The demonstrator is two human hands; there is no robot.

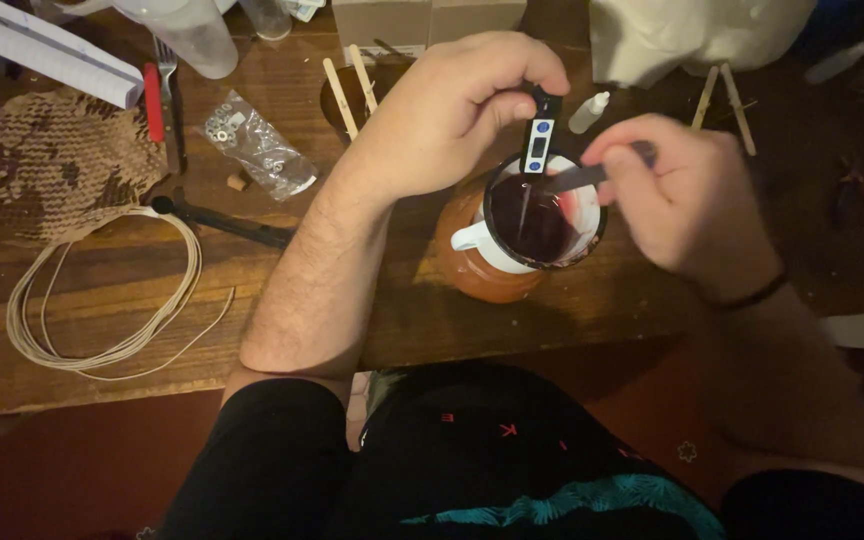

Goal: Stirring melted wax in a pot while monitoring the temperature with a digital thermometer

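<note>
My left hand pinches a black digital probe thermometer by its head, with the metal probe dipped into dark red liquid in a white enamel mug. The mug sits inside an orange-brown pot on the wooden table. My right hand grips a flat dark stirring stick that slants into the same liquid from the right. Both hands hover over the mug's rim.
A coil of pale cord lies at the left beside brown honeycomb paper. A clear bag of small metal parts, wooden sticks, a small dropper bottle, cardboard boxes and a white bag crowd the back.
</note>
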